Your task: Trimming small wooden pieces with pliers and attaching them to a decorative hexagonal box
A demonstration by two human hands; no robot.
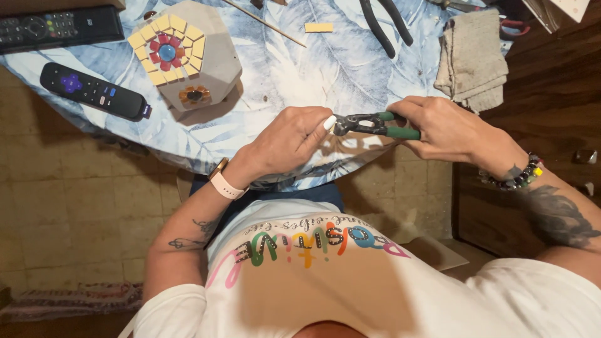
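Note:
My right hand [446,130] grips the green handles of a pair of tile nippers [369,124] over the near edge of the round table [300,69]. My left hand [289,141] pinches something small at the nippers' dark jaws; the piece itself is hidden by my fingers. Up to the left stands a grey hexagonal block [216,59] with a mosaic flower of yellow and red tiles around a blue centre, and a smaller orange flower on its side face.
Two black remote controls [94,92] [59,26] lie at the table's left. A folded beige cloth [471,59], black-handled pliers [385,25], a thin wooden stick [266,24] and a loose yellow tile [318,27] lie at the far side. A dark wooden cabinet [551,125] stands at the right.

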